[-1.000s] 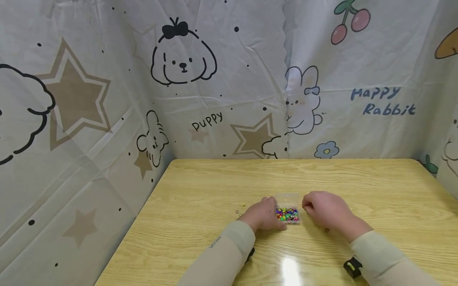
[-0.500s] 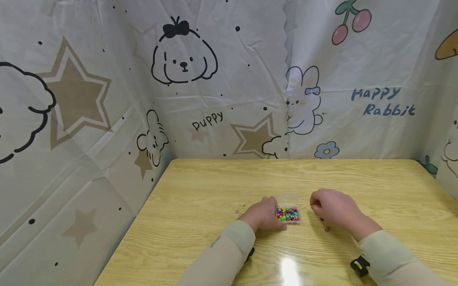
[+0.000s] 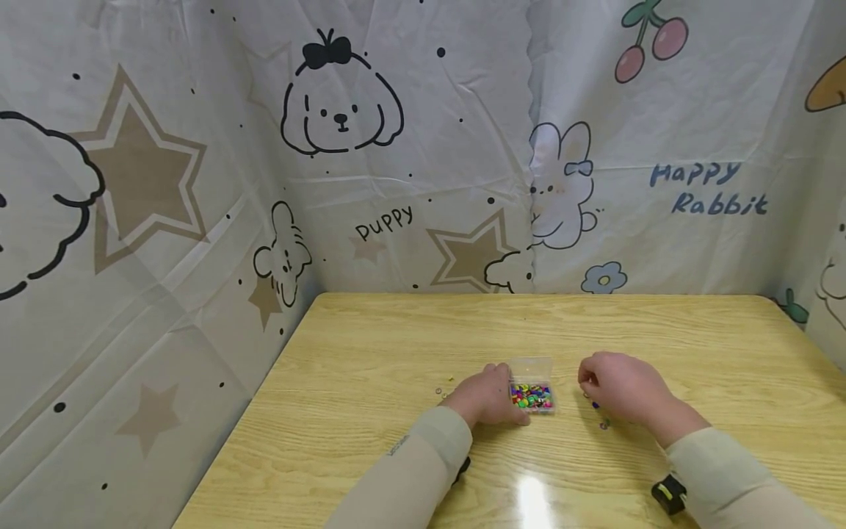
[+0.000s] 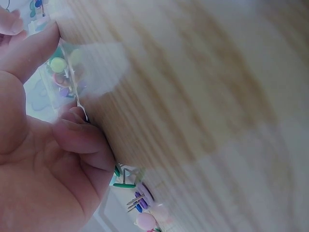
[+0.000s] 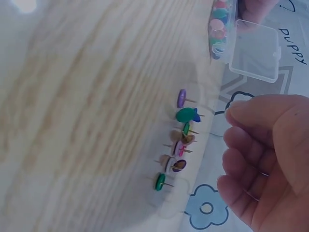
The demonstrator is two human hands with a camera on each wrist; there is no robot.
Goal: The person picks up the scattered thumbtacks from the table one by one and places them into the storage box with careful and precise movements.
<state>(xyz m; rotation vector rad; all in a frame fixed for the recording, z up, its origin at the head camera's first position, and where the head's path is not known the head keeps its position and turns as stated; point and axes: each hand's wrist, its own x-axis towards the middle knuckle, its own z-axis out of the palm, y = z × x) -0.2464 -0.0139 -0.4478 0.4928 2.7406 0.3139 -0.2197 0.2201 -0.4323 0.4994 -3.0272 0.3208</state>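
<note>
A small clear plastic box point(image 3: 531, 409) with its lid point(image 3: 531, 367) raised is full of colourful thumbtacks point(image 3: 529, 395). My left hand point(image 3: 487, 397) grips the box from its left side, and in the left wrist view its fingers bend along the clear wall point(image 4: 72, 79). To the right of the box, my right hand point(image 3: 626, 386) hangs close over the table with curled fingers and the thumb laid against them. Beside it in the right wrist view lies a row of loose thumbtacks, including a green one point(image 5: 185, 115) and a purple one point(image 5: 181, 98). Whether its fingertips pinch a thumbtack I cannot tell.
Small loose pieces point(image 3: 439, 391) lie on the wooden table point(image 3: 396, 338) left of the box. A printed curtain point(image 3: 410, 147) stands behind the table and along its left side. A black wrist device point(image 3: 669, 494) hangs below the right sleeve.
My right hand has moved right, away from the box, uncovering more loose thumbtacks beneath it. The left hand and the box have stayed in place.
</note>
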